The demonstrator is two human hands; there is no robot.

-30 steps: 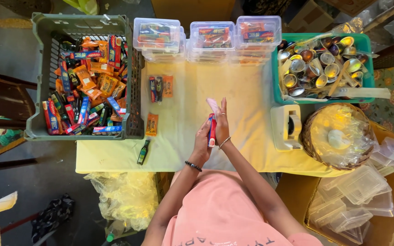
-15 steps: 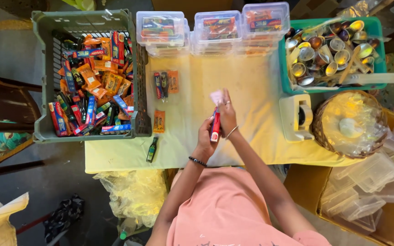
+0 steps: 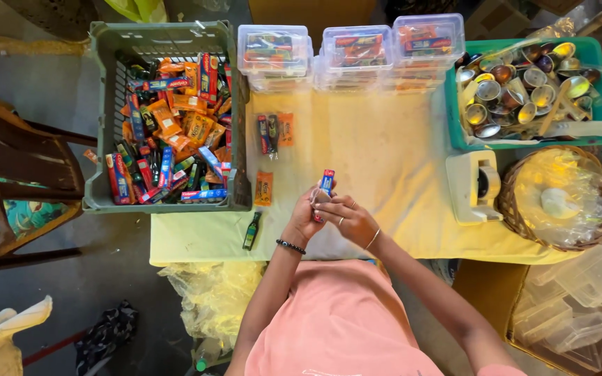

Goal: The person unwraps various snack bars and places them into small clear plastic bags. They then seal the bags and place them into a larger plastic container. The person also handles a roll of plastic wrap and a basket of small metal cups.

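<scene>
Both hands meet above the near edge of the yellow cloth-covered tabletop point(image 3: 384, 160): the left hand point(image 3: 306, 221) and right hand point(image 3: 348, 219) pinch one small blue-and-red packet point(image 3: 325, 182) between their fingertips, its top poking up. Three clear plastic lidded boxes point(image 3: 354, 50) line the far edge. At left, one grey slatted crate point(image 3: 99, 125) holds many glossy packets.

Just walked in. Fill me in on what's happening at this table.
A person in a pink top holds a small red-and-blue packet upright in both hands, left hand and right hand, over a yellow cloth. A grey crate of similar packets sits at the left; lidded clear boxes line the far edge.
</scene>
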